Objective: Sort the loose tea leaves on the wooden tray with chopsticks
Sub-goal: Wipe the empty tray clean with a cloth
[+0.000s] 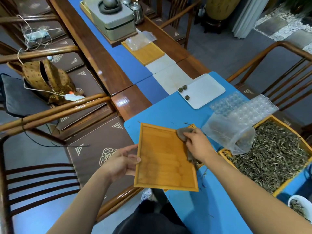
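A bare wooden tray (162,159) with a raised rim sits over the near left edge of the blue mat. My left hand (121,161) grips its left rim, thumb on top. My right hand (197,146) holds a grey-brown cloth (183,133) pressed against the tray's upper right corner. A second wooden tray (227,153) at the right is heaped with loose grey-green tea leaves (273,156). No chopsticks are in view.
A clear plastic bag (228,132) and clear blister sheets (244,107) lie beside the leaf tray. A white tray (207,92) holds three tea balls. A white bowl (298,205) of leaves sits at the lower right. Chairs flank the long table; a tea set stands far back.
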